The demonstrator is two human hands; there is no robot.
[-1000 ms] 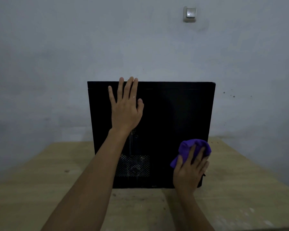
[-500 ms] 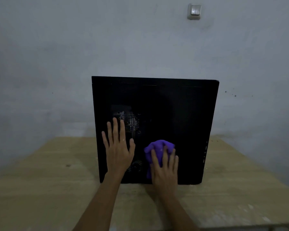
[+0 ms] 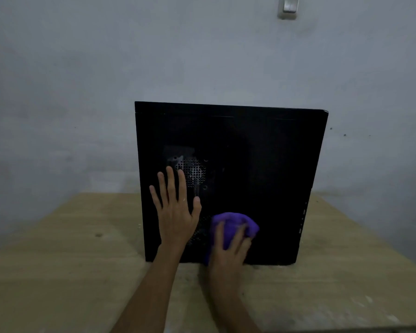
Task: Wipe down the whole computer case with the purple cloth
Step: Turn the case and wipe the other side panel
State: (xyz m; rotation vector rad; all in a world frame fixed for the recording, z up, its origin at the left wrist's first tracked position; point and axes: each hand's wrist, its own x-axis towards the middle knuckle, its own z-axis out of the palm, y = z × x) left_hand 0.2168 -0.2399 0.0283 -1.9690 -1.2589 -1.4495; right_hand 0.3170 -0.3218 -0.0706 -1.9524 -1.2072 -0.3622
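Note:
A black computer case [image 3: 262, 169] stands upright on a wooden table [image 3: 58, 260], its broad side panel facing me. My left hand [image 3: 175, 212] lies flat on the lower left of that panel, fingers straight and spread, just below a perforated vent. A bunched purple cloth [image 3: 233, 224] is pressed against the panel's lower middle by my right hand [image 3: 228, 248], whose fingers lie over the cloth. The two hands are side by side, close together.
A grey wall rises right behind the case, with a light switch [image 3: 289, 6] high up. The wooden tabletop extends to the left, right and front of the case, with small specks near the case's base. Small ports [image 3: 302, 217] show on the case's right edge.
My left hand came down from the panel's top to its lower left. My right hand slid the cloth left from the lower right corner to the lower middle, then edged slightly right.

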